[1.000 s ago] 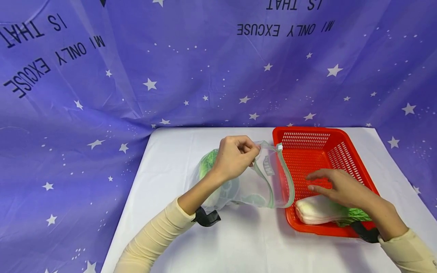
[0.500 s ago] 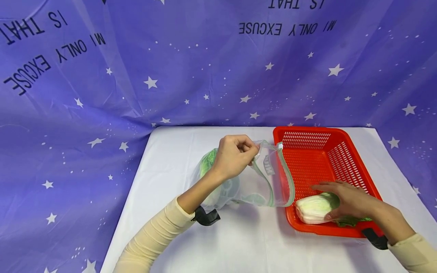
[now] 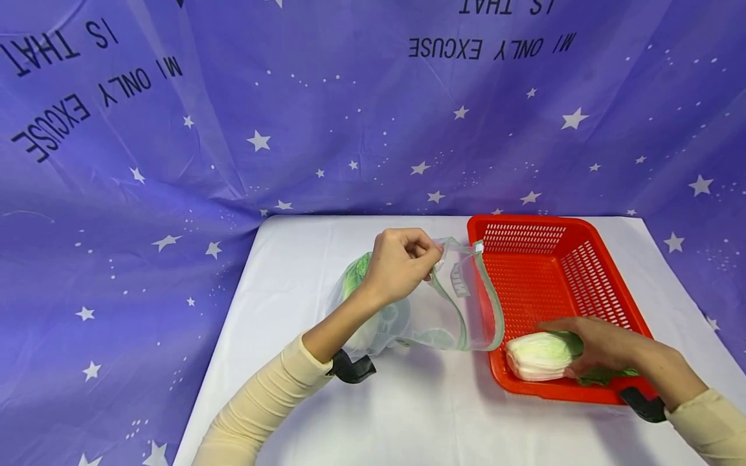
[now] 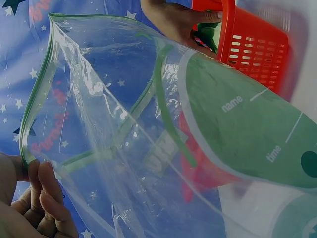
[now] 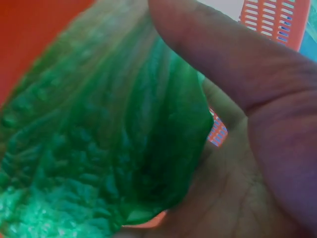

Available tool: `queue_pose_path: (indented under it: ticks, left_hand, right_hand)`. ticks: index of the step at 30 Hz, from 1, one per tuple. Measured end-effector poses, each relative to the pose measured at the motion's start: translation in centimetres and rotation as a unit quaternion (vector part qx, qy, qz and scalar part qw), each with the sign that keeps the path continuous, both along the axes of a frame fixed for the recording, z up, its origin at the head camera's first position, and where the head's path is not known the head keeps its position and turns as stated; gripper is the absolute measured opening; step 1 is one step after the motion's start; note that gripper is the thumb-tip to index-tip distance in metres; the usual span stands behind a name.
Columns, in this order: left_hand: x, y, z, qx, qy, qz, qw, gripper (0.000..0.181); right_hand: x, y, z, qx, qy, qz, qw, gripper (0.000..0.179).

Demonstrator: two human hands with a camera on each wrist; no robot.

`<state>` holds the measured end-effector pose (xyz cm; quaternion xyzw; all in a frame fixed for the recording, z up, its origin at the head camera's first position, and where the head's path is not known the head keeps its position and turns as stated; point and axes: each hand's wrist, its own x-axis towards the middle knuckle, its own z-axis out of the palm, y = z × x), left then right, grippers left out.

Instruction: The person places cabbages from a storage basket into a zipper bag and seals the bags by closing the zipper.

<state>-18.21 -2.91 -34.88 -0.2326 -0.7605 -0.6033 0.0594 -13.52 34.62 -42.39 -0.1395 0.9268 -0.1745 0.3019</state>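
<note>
My left hand [image 3: 402, 265] pinches the green-edged rim of a clear zip bag [image 3: 449, 310], holding its mouth open toward the right. Inside the bag's far left end lies a napa cabbage [image 3: 355, 278], partly covered by my left wrist. My right hand [image 3: 609, 346] grips a second napa cabbage [image 3: 533, 356], thumb on the near side and fingers over the far side. That cabbage lies in the front of the red basket [image 3: 524, 285], white stem end pointing left toward the bag. Its green leaves [image 5: 109, 134] fill the right wrist view beside my thumb.
The bag's open edge overlaps the left rim of the basket in the head view. Both stand on a table with a white cloth [image 3: 419, 414]. Behind hangs a purple curtain [image 3: 361, 116] with stars and lettering. Black straps [image 3: 352, 367] circle both wrists.
My right hand has come down from above the basket onto the cabbage there and closed around it. The cabbage has turned slightly. My left hand keeps its hold on the bag.
</note>
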Motion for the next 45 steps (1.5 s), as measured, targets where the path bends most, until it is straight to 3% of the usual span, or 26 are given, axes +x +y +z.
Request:
queue_pose_path:
  ticks: [4, 10, 17, 23, 28, 36, 45]
  left_hand:
    - [0.0, 0.0, 0.1, 0.001, 0.0, -0.001, 1.0, 0.018]
    - [-0.1, 0.0, 0.0, -0.002, -0.003, -0.001, 1.0, 0.017]
    - [-0.1, 0.0, -0.1, -0.001, -0.003, -0.001, 1.0, 0.017]
    - [0.0, 0.1, -0.1, -0.002, -0.006, -0.004, 1.0, 0.017]
    - [0.0, 0.0, -0.1, -0.003, -0.009, -0.005, 0.9999, 0.018]
    - [0.0, -0.1, -0.3, 0.0, -0.005, -0.003, 1.0, 0.017]
    - [0.1, -0.2, -0.3, 0.004, 0.004, -0.003, 1.0, 0.015]
  right_hand:
    - [-0.1, 0.0, 0.1, 0.002, 0.002, 0.001, 1.0, 0.083]
    - [0.0, 0.0, 0.6, -0.002, 0.038, 0.026, 0.9989, 0.074]
    - [0.4, -0.4, 2.7, -0.02, 0.07, 0.006, 0.9974, 0.074]
    - [0.7, -0.4, 4.8, -0.022, 0.171, 0.046, 0.9839, 0.072]
    - [0.8, -0.5, 6.1, -0.014, 0.217, 0.059, 0.9742, 0.07]
    - [1.0, -1.0, 7.6, 0.042, 0.259, 0.034, 0.9643, 0.078]
    - [0.9, -2.0, 9.3, 0.048, 0.299, 0.029, 0.9526, 0.081]
